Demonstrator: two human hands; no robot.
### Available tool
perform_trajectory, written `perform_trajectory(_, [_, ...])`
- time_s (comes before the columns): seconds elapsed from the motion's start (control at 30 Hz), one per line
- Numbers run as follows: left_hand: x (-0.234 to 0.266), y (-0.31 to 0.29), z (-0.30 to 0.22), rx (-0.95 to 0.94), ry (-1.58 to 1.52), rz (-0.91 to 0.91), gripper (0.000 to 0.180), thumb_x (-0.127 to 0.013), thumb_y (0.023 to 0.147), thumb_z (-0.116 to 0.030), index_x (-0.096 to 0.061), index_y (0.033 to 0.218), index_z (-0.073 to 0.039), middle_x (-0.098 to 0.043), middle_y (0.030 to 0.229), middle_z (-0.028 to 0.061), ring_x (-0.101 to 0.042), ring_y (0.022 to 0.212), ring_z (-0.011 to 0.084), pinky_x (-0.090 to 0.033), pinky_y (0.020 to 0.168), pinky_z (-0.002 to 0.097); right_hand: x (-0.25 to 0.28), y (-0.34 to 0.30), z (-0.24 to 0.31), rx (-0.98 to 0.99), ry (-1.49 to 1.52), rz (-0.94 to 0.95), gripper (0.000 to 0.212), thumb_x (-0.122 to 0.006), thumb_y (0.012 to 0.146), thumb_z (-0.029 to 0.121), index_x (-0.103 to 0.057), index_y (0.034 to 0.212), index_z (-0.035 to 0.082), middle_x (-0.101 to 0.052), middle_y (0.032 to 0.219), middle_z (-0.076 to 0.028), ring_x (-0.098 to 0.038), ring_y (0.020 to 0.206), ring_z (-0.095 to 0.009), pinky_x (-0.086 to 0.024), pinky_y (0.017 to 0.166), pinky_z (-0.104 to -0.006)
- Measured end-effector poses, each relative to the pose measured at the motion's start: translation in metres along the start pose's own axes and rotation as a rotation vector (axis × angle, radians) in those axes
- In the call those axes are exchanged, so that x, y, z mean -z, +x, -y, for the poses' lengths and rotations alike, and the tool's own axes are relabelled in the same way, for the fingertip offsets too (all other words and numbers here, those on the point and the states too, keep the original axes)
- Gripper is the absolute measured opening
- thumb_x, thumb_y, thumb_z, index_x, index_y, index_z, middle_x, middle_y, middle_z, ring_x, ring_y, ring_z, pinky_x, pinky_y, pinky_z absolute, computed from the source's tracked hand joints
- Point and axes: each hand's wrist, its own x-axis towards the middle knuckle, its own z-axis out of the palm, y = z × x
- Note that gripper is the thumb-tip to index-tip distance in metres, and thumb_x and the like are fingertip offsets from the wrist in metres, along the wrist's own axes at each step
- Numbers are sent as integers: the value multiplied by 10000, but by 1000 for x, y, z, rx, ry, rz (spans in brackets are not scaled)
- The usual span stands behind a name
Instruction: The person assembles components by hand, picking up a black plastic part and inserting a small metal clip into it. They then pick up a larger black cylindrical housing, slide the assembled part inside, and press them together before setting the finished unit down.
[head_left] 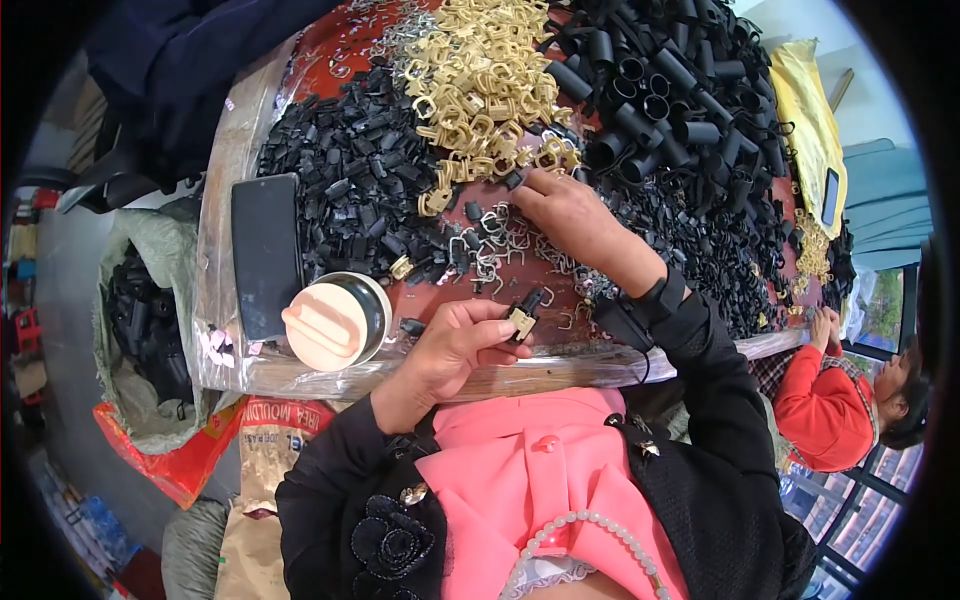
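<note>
Part [521, 322], black with a gold-coloured frame, clamped between thumb and fingers of left grip [462, 345], above the near edge of the red surface [420, 300]. Right grip [568, 205] farther out and to the right of left grip; thumb and fingers together on a small black piece [515, 180], its exact form too small to tell. Between the two grips: scattered silver U-shaped wires [490, 240], lying loose, some overlapping. Directly beyond right grip: heap of gold-coloured frames [490, 85]. Beyond and to the right of right grip: pile of black cylinders [665, 95], several showing open ends. To the right of right grip: spread of small black parts [725, 235]. Ahead and left of left grip: second heap, black pieces [345, 170], with a single gold-coloured fitting [401, 267] near its close edge. Just left of left grip: jar with pale lid [325, 325]; past it, a dark phone [266, 255], flat, screen dark. Well left of left grip, off the surface: open sack [118, 250] containing black parts. Far right of both grips: another person in a red top [825, 415].
</note>
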Motion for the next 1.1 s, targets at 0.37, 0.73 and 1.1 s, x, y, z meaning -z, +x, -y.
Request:
perform_trajectory(0.37, [2,1,7,-112,-105,-58,212,-543,800,-100,-541,979,13,-597,885,90,-606,768,163,-507,656,235,6,-31,22,-285,675,-101,141,-532,813,140,-568,884,24,-550,631,-54,-527,540,-160,-399,492,-245])
perform_trajectory(0.73, [-7,-2,8,-231,-103,-145,199,-540,806,-110,-544,975,-4,-600,859,62,-599,775,147,-498,676,227,22,-68,55,-574,1929,126,141,-508,843,123,-576,923,29,-532,623,13,-496,545,-47,-395,483,-174])
perform_trajectory(1.1, [-18,-6,8,-179,-22,-59,240,-551,792,-111,-534,1010,-13,-601,911,68,-599,799,151,-501,691,241,30,-71,79,-306,1532,0,75,-500,843,77,-495,875,9,-549,703,-6,-493,607,-48,-411,542,-183])
